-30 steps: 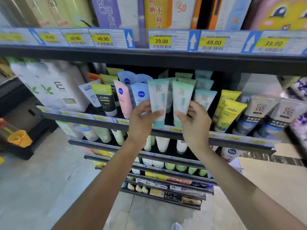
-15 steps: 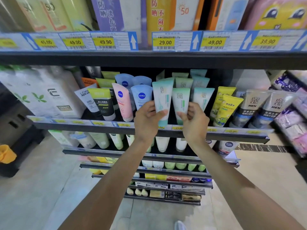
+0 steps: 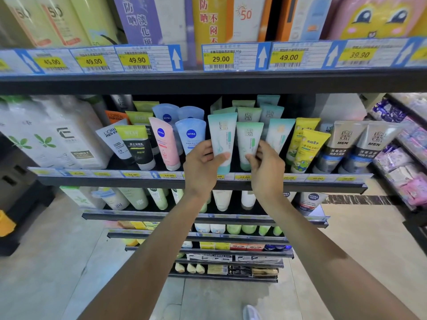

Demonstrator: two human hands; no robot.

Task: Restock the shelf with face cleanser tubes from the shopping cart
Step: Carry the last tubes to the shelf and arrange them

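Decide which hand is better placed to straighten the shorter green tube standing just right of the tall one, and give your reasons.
Right. The right hand already pinches the shorter tube low on its body. The left hand is busy gripping the tall tube and would have to let go and cross over.

Both my forearms are bare from the bottom edge of the view up to the wrists; no sleeve, cuff, watch, band or glove shows on either one. My left hand (image 3: 203, 167) sits at about 10 o'clock from the middle of the view, my right hand (image 3: 265, 169) at about 2 o'clock. No ring shows on the fingers (image 3: 250, 157) I can see. The nails are short and plain: one shows on my left thumb, pale and unpainted. Down at 6 o'clock, at the bottom edge between my arms, the rounded toe of my shoe (image 3: 250, 312) pokes in, light grey-white, too blurred to tell any lacing or markings.
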